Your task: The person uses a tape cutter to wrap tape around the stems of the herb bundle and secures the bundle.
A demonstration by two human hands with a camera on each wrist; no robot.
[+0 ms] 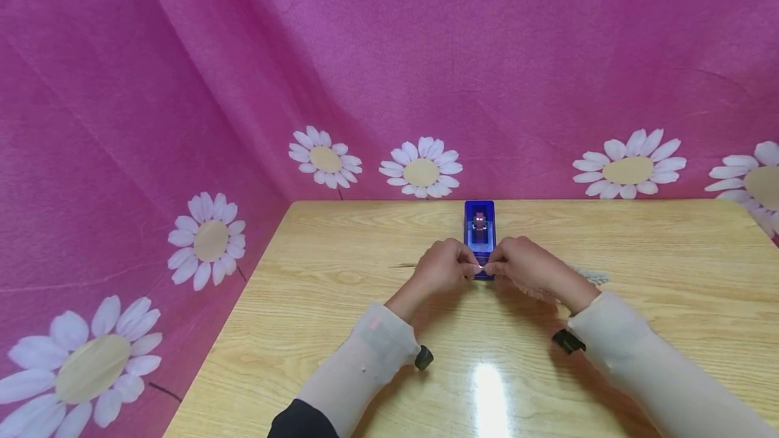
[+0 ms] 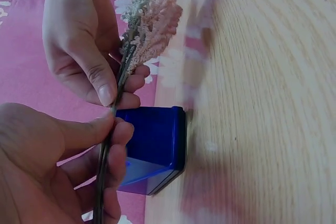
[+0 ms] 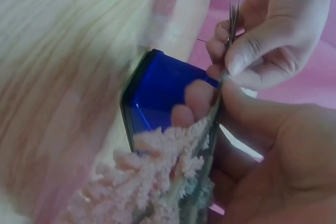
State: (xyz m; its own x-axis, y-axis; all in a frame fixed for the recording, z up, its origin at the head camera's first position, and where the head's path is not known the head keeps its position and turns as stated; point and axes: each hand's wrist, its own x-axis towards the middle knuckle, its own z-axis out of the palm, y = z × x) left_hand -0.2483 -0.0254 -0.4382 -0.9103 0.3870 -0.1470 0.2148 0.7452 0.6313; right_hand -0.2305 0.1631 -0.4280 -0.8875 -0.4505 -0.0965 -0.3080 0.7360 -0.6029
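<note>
Both hands hold a thin bunch of flower stems (image 2: 101,177) topped with small pink blossoms (image 2: 160,24) and grey-green sprigs (image 2: 137,4). My left hand (image 1: 441,268) pinches the stems between thumb and fingers on the bare-stem side. Close beside it, my right hand (image 1: 526,265) pinches them nearer the blossoms, the two thumb tips almost meeting. A small bright spot (image 1: 481,267) shows between the fingertips; what it is I cannot tell. Just behind and below the hands lies a blue box-like case (image 1: 479,225), partly see-through, with a pinkish and metallic piece inside.
The light wooden table (image 1: 304,357) runs up to a pink cloth backdrop (image 1: 517,53) printed with white daisies, at the back and left. Light glares off the tabletop in front of the hands. The stem ends reach out left of the left hand, the blossoms right of the right.
</note>
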